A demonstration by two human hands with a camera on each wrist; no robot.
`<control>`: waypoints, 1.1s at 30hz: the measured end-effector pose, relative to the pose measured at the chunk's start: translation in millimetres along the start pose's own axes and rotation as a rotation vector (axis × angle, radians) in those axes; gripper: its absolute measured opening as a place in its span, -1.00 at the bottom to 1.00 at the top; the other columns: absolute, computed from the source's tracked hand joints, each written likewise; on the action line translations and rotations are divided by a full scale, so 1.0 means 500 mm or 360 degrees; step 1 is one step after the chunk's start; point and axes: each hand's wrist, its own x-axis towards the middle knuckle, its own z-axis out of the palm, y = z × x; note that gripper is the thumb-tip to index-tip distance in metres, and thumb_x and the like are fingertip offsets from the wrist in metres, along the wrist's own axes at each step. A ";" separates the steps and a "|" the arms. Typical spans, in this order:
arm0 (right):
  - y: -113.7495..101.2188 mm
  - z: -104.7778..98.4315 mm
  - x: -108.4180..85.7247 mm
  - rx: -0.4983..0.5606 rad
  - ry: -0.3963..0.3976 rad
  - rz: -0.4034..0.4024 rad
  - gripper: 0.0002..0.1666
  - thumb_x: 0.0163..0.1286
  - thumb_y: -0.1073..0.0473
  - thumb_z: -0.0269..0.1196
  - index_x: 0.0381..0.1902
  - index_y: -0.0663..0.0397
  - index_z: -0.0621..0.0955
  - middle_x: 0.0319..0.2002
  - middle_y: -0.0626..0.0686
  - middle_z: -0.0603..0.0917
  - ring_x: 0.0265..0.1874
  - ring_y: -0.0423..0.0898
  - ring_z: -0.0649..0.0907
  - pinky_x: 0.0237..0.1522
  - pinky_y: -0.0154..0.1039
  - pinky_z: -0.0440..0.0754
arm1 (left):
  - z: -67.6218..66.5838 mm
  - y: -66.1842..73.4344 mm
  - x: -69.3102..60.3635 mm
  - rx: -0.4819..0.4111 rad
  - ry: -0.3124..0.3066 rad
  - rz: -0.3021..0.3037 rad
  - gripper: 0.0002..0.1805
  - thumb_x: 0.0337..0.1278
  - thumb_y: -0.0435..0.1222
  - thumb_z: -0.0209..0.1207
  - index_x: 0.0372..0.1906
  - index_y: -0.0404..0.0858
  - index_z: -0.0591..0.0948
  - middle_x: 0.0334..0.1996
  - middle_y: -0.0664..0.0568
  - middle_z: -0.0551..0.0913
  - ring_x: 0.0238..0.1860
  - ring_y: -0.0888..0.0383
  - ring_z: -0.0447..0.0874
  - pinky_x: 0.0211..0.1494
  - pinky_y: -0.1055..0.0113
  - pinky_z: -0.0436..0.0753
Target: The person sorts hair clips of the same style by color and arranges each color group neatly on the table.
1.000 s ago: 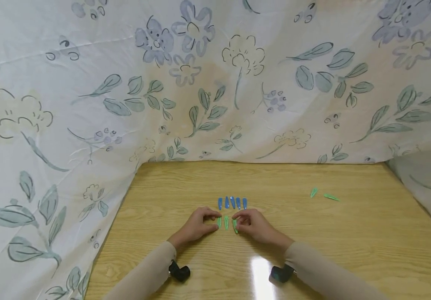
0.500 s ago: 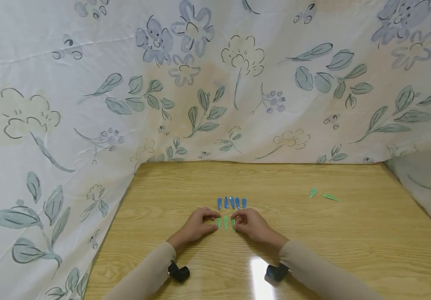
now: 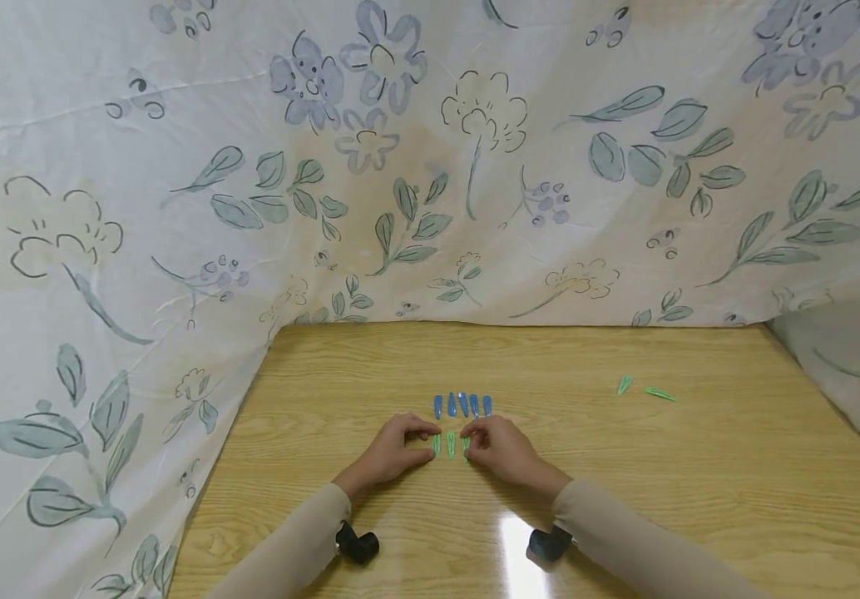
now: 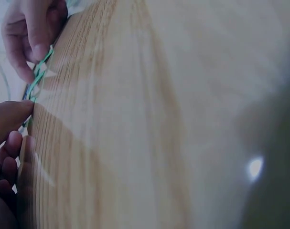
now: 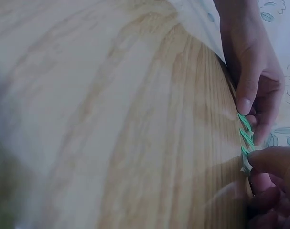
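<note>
Three green snap hair clips lie side by side on the wooden table in the head view. My left hand point(image 3: 392, 448) holds the left green hair clip point(image 3: 437, 445) by its ends, between thumb and forefinger. The right green hair clip point(image 3: 466, 448) is pinched the same way by my right hand point(image 3: 505, 449), which partly covers it. Between the hands lies the middle green hair clip point(image 3: 451, 445), touched by neither. Just beyond them is a row of several blue hair clips point(image 3: 452, 405). Both wrist views show the green clips point(image 4: 36, 83) edge-on, low against the table.
Two more green hair clips, one slanted point(image 3: 625, 384) and one nearly sideways point(image 3: 659, 393), lie toward the back right of the table point(image 3: 699, 482). A floral cloth point(image 3: 430, 249) hangs along the back and sides. Both wrists carry a black camera point(image 3: 358, 545).
My right hand has shifted slightly left, and the right green clip has straightened from a slant to nearly parallel with the middle one. The left hand has stayed almost still.
</note>
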 end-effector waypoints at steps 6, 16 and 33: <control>0.001 0.000 0.000 -0.0019 0.0011 -0.0019 -0.72 0.19 0.33 0.37 -0.10 0.22 0.72 -0.53 -0.14 0.59 -0.55 -0.32 0.47 -0.43 -0.41 0.42 | 0.000 -0.001 0.001 0.0001 -0.0004 0.0003 -0.67 0.21 -0.27 0.37 0.08 -0.15 0.73 -0.15 0.08 0.69 -0.08 0.18 0.51 0.10 0.29 0.53; 0.012 -0.003 0.000 0.0015 -0.0011 -0.0048 -0.70 0.18 0.35 0.34 -0.08 0.23 0.73 -0.54 -0.12 0.61 -0.55 -0.33 0.48 -0.41 -0.40 0.42 | 0.002 -0.002 0.000 0.0004 -0.0005 0.0008 -0.67 0.22 -0.28 0.36 0.09 -0.16 0.73 -0.11 0.06 0.69 -0.09 0.21 0.55 0.10 0.32 0.57; 0.022 -0.024 -0.030 0.0308 -0.0095 -0.0079 -0.64 0.34 0.24 0.34 0.03 0.35 0.67 -0.36 0.04 0.65 -0.39 -0.29 0.53 -0.34 -0.42 0.51 | 0.001 -0.004 -0.006 0.0021 -0.0022 -0.0015 -0.66 0.22 -0.29 0.35 0.10 -0.18 0.72 -0.12 0.06 0.68 -0.10 0.23 0.54 0.10 0.33 0.57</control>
